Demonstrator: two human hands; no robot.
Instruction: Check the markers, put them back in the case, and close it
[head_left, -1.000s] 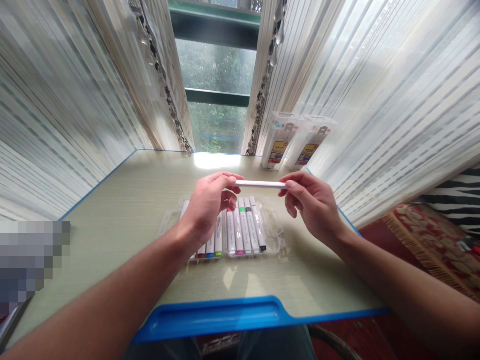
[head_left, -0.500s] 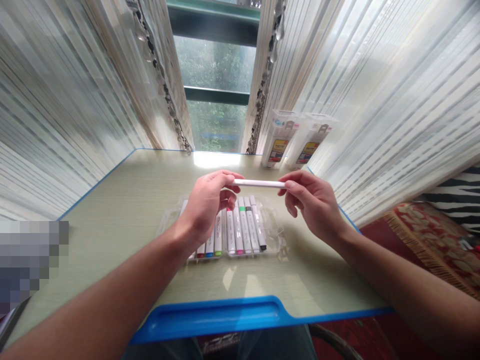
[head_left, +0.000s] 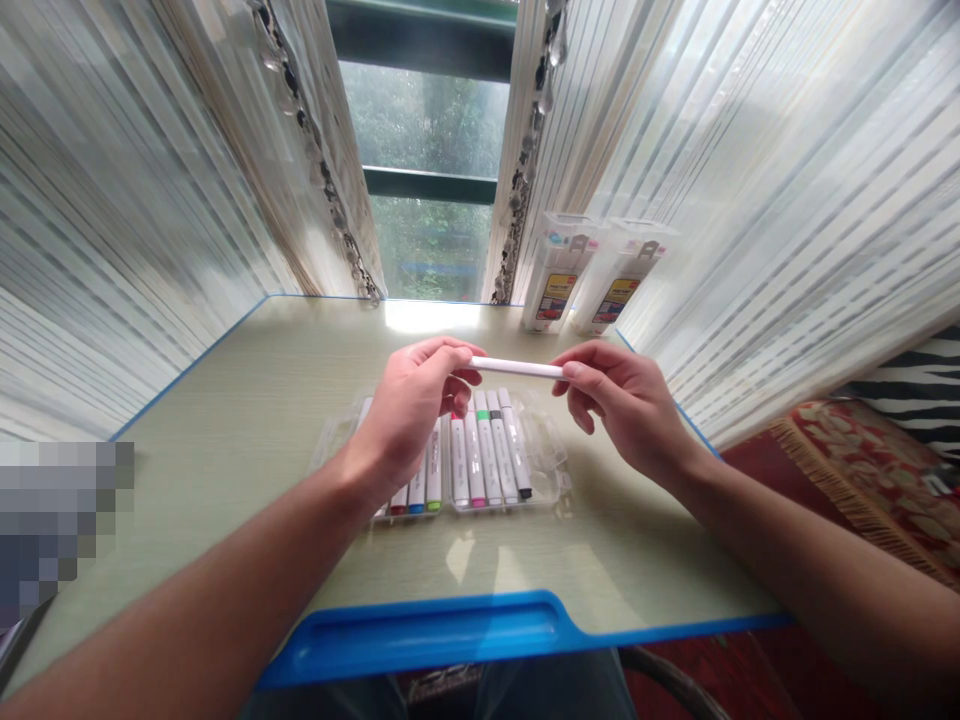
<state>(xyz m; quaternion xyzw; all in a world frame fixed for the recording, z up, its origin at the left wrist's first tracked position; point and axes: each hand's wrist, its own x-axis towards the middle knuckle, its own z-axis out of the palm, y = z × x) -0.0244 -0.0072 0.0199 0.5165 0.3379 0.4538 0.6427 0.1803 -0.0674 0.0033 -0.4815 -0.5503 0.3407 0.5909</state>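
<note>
Both hands hold one white marker (head_left: 517, 368) level above the table, each pinching an end. My left hand (head_left: 412, 405) grips the left end with curled fingers. My right hand (head_left: 619, 405) pinches the right end between thumb and fingers. Below them lies an open clear plastic case (head_left: 551, 460) with several white markers (head_left: 487, 455) side by side, their caps red, blue, green, pink, grey and black. My left hand hides part of the case.
The light wooden table (head_left: 247, 420) has a blue rim and a blue groove (head_left: 427, 630) at the near edge. Two upright marker packs (head_left: 592, 275) stand at the back right by striped curtains. A patterned rug (head_left: 862, 480) lies to the right.
The hands and the marker have stayed almost in place. The view has shifted slightly, nothing else moved.
</note>
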